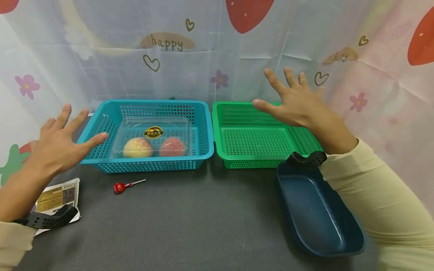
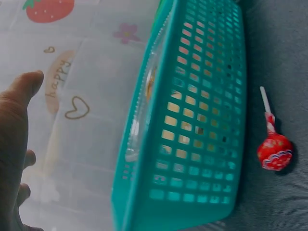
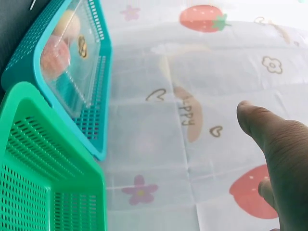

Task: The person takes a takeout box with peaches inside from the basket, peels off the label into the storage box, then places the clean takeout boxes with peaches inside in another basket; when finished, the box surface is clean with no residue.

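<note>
Fingers spread on both: left hand (image 1: 55, 145) beside teal basket (image 1: 101, 146), right hand (image 1: 295, 101) above green basket (image 1: 257, 141), holding nothing. Dark grey tabletop (image 1: 190, 218); strawberry-print backdrop (image 1: 203, 56) behind.

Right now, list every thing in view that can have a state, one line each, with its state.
Left hand: open, fingers spread, holding nothing, beside the blue basket.
Right hand: open, fingers spread, above the green basket.
Blue plastic mesh basket: upright, holds the clamshell box.
Clear plastic clamshell box: lid closed, two fruits inside.
Green plastic mesh basket: upright, empty.
Dark blue oval plastic tray: upright, empty.
Red wrapped lollipop: lying on the mat, wrapped.
</note>
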The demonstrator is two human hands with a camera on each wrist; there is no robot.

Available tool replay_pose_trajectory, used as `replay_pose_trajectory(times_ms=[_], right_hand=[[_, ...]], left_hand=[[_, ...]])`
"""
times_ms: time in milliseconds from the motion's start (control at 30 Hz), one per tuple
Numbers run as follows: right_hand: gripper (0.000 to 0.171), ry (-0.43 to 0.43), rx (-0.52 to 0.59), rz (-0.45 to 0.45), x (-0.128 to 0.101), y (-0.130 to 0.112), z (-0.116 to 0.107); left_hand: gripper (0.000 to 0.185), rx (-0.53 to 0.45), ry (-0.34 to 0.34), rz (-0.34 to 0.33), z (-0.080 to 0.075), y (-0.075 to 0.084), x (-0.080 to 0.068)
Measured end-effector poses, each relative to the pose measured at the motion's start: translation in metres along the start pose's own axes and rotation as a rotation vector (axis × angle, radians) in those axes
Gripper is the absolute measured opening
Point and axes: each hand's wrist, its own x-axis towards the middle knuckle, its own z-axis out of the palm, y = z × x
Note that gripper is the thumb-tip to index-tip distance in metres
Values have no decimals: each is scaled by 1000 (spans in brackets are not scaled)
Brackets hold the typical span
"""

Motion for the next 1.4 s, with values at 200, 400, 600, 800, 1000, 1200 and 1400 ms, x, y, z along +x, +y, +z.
replay_pose_trajectory(times_ms=[200, 400, 600, 800, 1000, 1200, 1400], right_hand=[[84, 15, 26, -42, 7, -9, 7], [84, 20, 46, -82, 14, -17, 13], [85, 13, 57, -112, 22, -24, 19], [84, -2, 53, -126, 29, -32, 24], [84, -24, 58, -147, 37, -43, 30], [84, -58, 108, -161, 48, -56, 40], [83, -89, 202, -195, 59, -71, 51]], left_hand=[[83, -41, 24, 16, 12, -9, -3], [80, -95, 1, 19, 20, -20, -7], [75, -200, -28, 62, 27, -34, -6], [74, -233, -55, 50, 34, -43, -6], [75, -233, -80, 30, 43, -50, -5], [73, -220, -87, 26, 51, -55, -4], [75, -202, -81, 8, 56, -54, -5]])
